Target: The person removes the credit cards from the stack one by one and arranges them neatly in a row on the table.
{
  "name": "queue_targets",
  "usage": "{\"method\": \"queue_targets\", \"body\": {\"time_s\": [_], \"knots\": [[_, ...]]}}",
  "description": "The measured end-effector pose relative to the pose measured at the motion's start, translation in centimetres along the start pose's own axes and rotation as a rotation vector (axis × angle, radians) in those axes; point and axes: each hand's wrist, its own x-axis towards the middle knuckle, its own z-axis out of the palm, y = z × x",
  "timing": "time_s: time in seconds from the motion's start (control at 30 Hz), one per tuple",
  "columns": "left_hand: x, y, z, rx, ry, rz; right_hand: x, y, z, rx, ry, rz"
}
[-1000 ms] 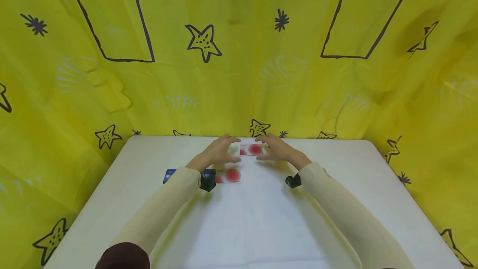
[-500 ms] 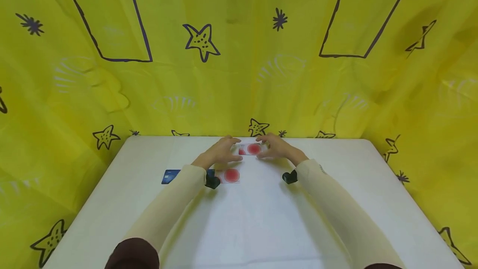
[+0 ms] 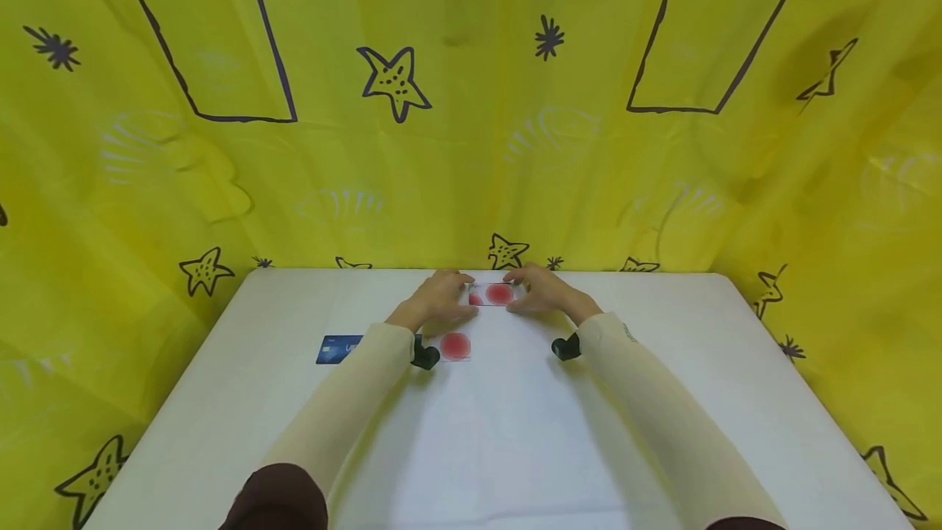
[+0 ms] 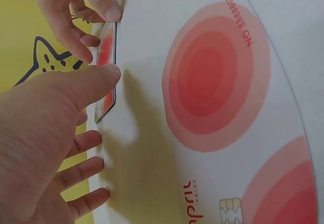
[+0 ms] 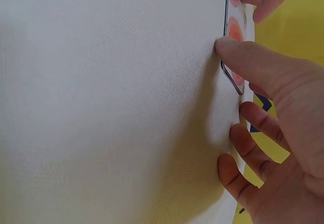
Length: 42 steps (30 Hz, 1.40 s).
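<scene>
A white plastic card with red circles (image 3: 500, 294) lies near the back edge of the white table; its dark rim looks doubled in the right wrist view. My left hand (image 3: 440, 298) pinches its left end, thumb (image 4: 109, 77) on the near edge and fingers at the far side. The right end is pinched likewise by my right hand (image 3: 546, 291), with its thumb (image 5: 235, 49) against the near edge. A similar chip card with red circles (image 3: 455, 346) lies nearer, partly behind the left wrist. Beside it, a blue VIP card (image 3: 340, 348) is partly covered by the left sleeve.
The white table (image 3: 500, 432) ends at a yellow curtain (image 3: 471, 145) with drawn stars, which hangs right behind its back edge. Black wrist devices (image 3: 567, 348) sit under both wrists, above the tabletop.
Both hands have drawn slightly inward onto the ends of the back card. The left forearm has shifted right, uncovering more of the blue card. The cards look unmoved on the table.
</scene>
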Motion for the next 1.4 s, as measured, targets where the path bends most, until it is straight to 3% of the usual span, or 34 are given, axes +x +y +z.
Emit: {"method": "queue_targets", "body": {"time_s": [0.37, 1.4], "knots": [[0.4, 0.3, 0.0, 0.063, 0.022, 0.01, 0.2, 0.2, -0.1, -0.006, -0.009, 0.002], [1.0, 0.5, 0.2, 0.054, 0.05, -0.028, 0.7, -0.3, -0.2, -0.027, -0.007, -0.023]]}}
